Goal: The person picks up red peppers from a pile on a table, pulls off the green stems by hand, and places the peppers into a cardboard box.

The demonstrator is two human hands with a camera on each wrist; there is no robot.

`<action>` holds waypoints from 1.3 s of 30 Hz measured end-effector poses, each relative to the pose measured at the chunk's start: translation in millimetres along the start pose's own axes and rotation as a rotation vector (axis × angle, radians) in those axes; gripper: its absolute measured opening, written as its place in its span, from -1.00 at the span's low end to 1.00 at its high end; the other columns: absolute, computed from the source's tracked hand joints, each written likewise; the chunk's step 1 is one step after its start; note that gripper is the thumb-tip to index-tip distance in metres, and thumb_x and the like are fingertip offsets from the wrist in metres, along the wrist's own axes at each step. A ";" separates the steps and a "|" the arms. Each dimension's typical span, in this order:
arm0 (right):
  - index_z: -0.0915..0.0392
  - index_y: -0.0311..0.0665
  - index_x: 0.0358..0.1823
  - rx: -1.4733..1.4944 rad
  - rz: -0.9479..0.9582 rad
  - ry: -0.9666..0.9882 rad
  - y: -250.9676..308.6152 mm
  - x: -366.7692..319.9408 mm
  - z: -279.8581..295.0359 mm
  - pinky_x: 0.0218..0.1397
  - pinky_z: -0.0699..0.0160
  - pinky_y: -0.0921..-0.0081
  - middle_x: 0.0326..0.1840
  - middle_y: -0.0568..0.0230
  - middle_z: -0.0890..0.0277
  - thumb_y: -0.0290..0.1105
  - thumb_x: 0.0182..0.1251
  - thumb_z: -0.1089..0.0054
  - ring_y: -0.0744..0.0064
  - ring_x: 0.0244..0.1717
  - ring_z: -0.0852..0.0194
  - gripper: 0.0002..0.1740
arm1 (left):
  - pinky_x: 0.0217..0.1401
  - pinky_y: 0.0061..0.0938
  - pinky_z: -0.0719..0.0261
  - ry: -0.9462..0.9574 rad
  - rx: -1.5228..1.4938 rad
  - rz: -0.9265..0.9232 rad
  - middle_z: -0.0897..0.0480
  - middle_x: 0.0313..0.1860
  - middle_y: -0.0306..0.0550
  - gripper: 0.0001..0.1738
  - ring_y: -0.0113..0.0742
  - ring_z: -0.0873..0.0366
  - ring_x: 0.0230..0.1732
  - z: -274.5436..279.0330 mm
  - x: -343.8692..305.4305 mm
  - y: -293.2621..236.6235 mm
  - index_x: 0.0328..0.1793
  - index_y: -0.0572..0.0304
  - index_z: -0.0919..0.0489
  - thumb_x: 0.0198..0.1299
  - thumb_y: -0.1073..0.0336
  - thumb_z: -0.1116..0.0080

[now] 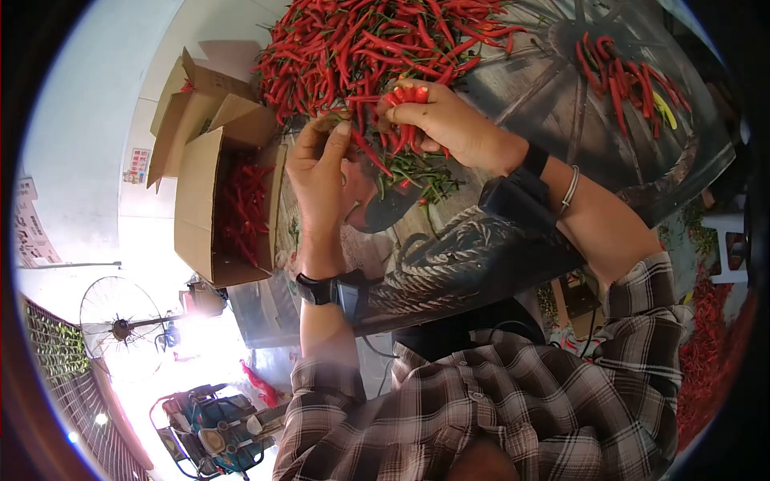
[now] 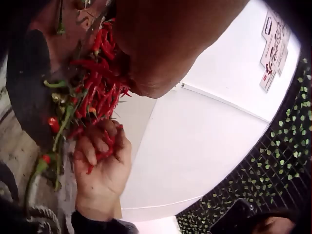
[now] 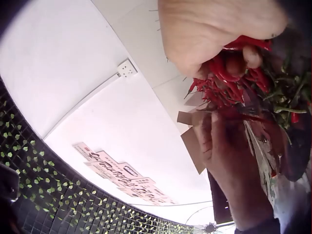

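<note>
Right hand [image 1: 451, 120] gripping red chilies [image 1: 407, 95], left hand [image 1: 321, 164] pinching 1 chili [image 1: 371, 153]

The main chilli pile [image 1: 353, 48] lies on the far side of the worktop [image 1: 609, 168]. A smaller chilli group [image 1: 634, 84] lies on the worktop at far right, apart from the pile. A carton [image 1: 195, 212] stands at the worktop's left end, boxed chillies [image 1: 245, 204] inside. The left hand [image 1: 321, 164] is between carton and right hand [image 1: 449, 124]. A stem heap [image 1: 421, 178] lies on the near side of the main pile. A stool [image 1: 728, 248] stands beyond the worktop's right end.
</note>
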State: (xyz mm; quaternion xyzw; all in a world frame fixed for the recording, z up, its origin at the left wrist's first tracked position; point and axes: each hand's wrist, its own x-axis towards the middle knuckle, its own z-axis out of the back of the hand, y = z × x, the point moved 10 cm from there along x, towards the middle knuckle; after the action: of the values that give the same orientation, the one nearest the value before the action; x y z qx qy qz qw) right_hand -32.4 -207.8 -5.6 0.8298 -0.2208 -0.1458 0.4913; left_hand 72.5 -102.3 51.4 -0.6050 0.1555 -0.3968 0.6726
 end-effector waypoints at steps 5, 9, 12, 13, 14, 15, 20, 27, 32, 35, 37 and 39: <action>-0.52 -0.22 -0.20 -0.122 -0.117 0.244 -23.3 -2.1 -21.3 -0.70 0.04 0.76 -0.43 0.49 -0.48 -0.39 0.29 -0.13 0.80 -0.65 -0.18 -0.89 | -0.41 -0.64 -0.43 0.097 -0.414 0.070 -0.58 -0.41 -0.22 -0.86 -0.52 -0.47 -0.47 -16.0 -3.5 16.5 -0.17 0.34 -0.58 0.15 0.48 -0.24; -0.51 -0.25 -0.24 -0.058 -0.128 0.197 -24.4 -1.2 -18.0 -0.72 0.09 0.75 -0.50 0.48 -0.46 -0.36 0.28 -0.21 0.84 -0.70 -0.11 -0.86 | -0.38 -0.67 -0.42 0.046 -0.235 -0.029 -0.58 -0.40 -0.22 -0.86 -0.51 -0.49 -0.46 -4.3 -2.8 14.0 -0.19 0.30 -0.59 0.10 0.52 -0.27; -0.52 -0.24 -0.28 -0.058 -0.113 0.245 -19.4 -2.3 -20.8 -0.72 0.09 0.75 -0.54 0.49 -0.44 -0.34 0.26 -0.23 0.82 -0.70 -0.11 -0.86 | -0.33 -0.65 -0.45 -0.009 0.067 -0.128 -0.60 -0.38 -0.18 -0.86 -0.48 -0.52 -0.40 -0.7 -8.9 0.4 -0.22 0.30 -0.60 0.07 0.53 -0.29; -0.52 -0.24 -0.28 -0.059 -0.114 0.244 -17.9 -3.1 -22.3 -0.72 0.09 0.75 -0.54 0.49 -0.44 -0.34 0.26 -0.23 0.82 -0.70 -0.11 -0.86 | -0.33 -0.65 -0.45 -0.009 0.067 -0.127 -0.60 -0.38 -0.18 -0.86 -0.48 -0.52 -0.40 -1.2 -8.6 -0.4 -0.22 0.30 -0.60 0.07 0.53 -0.29; -0.52 -0.24 -0.30 -0.093 -0.094 0.229 -15.1 -3.5 -23.2 -0.71 0.07 0.74 -0.55 0.49 -0.44 -0.34 0.27 -0.23 0.82 -0.70 -0.12 -0.86 | -0.31 -0.62 -0.47 -0.026 0.245 -0.340 -0.60 -0.35 -0.14 -0.86 -0.45 -0.54 -0.36 -3.8 -13.0 -21.6 -0.24 0.31 -0.60 0.04 0.54 -0.29; -0.52 -0.23 -0.32 -0.127 -0.073 0.215 -12.5 -4.0 -24.5 -0.70 0.05 0.74 -0.56 0.49 -0.44 -0.34 0.27 -0.23 0.82 -0.69 -0.13 -0.86 | -0.28 -0.60 -0.49 -0.044 0.424 -0.553 -0.61 -0.32 -0.10 -0.85 -0.42 -0.56 -0.33 -9.9 -21.8 -40.5 -0.25 0.32 -0.61 0.01 0.55 -0.30; -0.55 -0.22 -0.31 -0.165 -0.017 0.157 -25.6 7.6 -14.7 -0.67 -0.03 0.72 -0.54 0.50 -0.46 -0.30 0.28 -0.21 0.83 -0.64 -0.18 -0.86 | -0.22 -0.54 -0.51 -0.111 0.505 -0.526 -0.60 -0.24 -0.04 -0.84 -0.29 -0.57 -0.27 -1.3 -17.5 -47.7 -0.23 0.34 -0.61 0.02 0.57 -0.24; -0.53 -0.20 -0.32 0.182 -0.008 -0.095 -9.3 14.4 25.4 -0.71 -0.02 0.68 -0.54 0.41 -0.48 -0.30 0.34 -0.09 0.70 -0.68 -0.28 -0.85 | -0.03 -0.26 -0.47 -0.025 0.649 -0.424 -0.57 -0.18 -0.01 -0.76 -0.04 -0.54 -0.10 0.6 -2.3 -8.8 -0.12 0.29 -0.61 0.04 0.45 -0.21; -0.51 -0.17 -0.30 0.224 0.018 -0.066 -9.5 15.0 23.7 -0.69 -0.11 0.66 -0.51 0.42 -0.51 -0.29 0.37 -0.04 0.68 -0.62 -0.36 -0.86 | -0.16 -0.22 -0.45 0.121 0.890 -0.216 -0.52 -0.28 0.06 -0.79 0.04 -0.50 -0.21 -26.6 -7.5 15.8 -0.25 0.27 -0.60 0.06 0.28 -0.24; -0.51 -0.16 -0.27 0.207 0.031 -0.060 -9.1 15.0 23.6 -0.66 -0.17 0.65 -0.49 0.43 -0.53 -0.28 0.37 -0.03 0.67 -0.57 -0.42 -0.85 | -0.16 -0.20 -0.45 0.126 0.857 -0.205 -0.52 -0.30 0.05 -0.78 0.06 -0.50 -0.20 -27.2 -5.3 17.7 -0.27 0.26 -0.61 0.02 0.28 -0.26; -0.51 -0.15 -0.25 0.194 0.040 -0.070 -8.1 14.7 23.9 -0.61 -0.25 0.63 -0.48 0.43 -0.54 -0.28 0.38 -0.02 0.65 -0.53 -0.47 -0.85 | -0.15 -0.20 -0.45 0.139 0.842 -0.223 -0.53 -0.30 0.05 -0.78 0.06 -0.51 -0.20 -28.5 -5.3 19.6 -0.28 0.25 -0.61 -0.01 0.27 -0.27; -0.51 -0.15 -0.24 0.196 0.058 -0.061 -7.1 15.4 22.8 -0.57 -0.31 0.63 -0.46 0.42 -0.55 -0.27 0.39 -0.02 0.63 -0.51 -0.49 -0.85 | -0.15 -0.19 -0.45 0.151 0.825 -0.240 -0.53 -0.30 0.04 -0.77 0.06 -0.51 -0.20 -29.6 -5.6 17.4 -0.29 0.25 -0.61 -0.04 0.27 -0.28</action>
State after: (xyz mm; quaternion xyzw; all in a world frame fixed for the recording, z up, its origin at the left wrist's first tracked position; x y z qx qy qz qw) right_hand -28.1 -229.8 -23.1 0.8623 -0.2729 -0.1345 0.4048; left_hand 54.5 -119.5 27.0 -0.2687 -0.0386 -0.5444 0.7937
